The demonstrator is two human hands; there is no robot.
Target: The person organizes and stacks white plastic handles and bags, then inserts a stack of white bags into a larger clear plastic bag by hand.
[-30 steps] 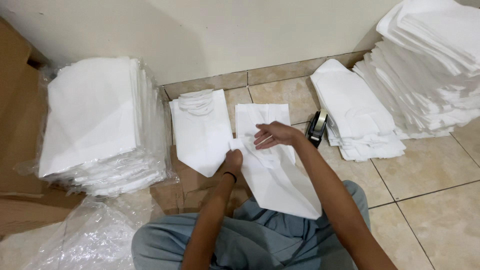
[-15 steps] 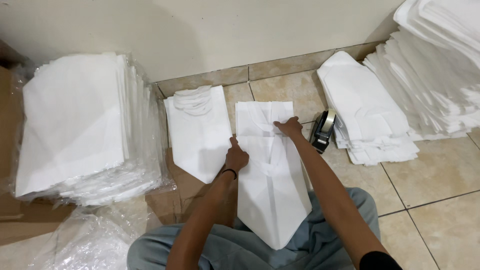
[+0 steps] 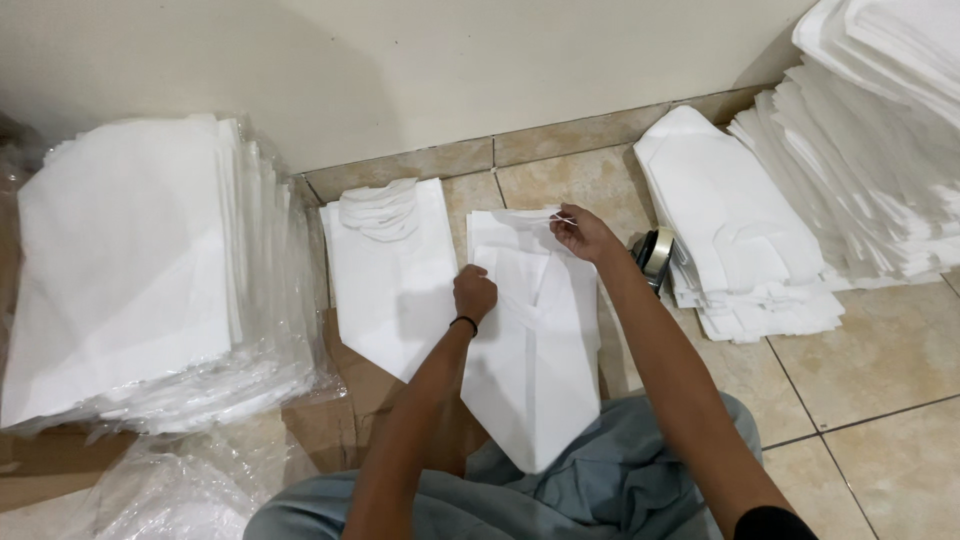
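We've got one white folded sheet (image 3: 535, 360) pinned by our left hand (image 3: 474, 292) while our right hand (image 3: 583, 232) pinches its top edge, four white stacks around, one tape roll (image 3: 655, 255).

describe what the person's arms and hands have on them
Both forearms are bare, with no gloves and no rings to be made out. The left hand has a thin black band around its wrist. The right hand has nothing on its wrist; a dark sleeve edge shows at that upper arm.

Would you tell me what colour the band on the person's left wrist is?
Black: a thin band round the left wrist, seen in the head view.
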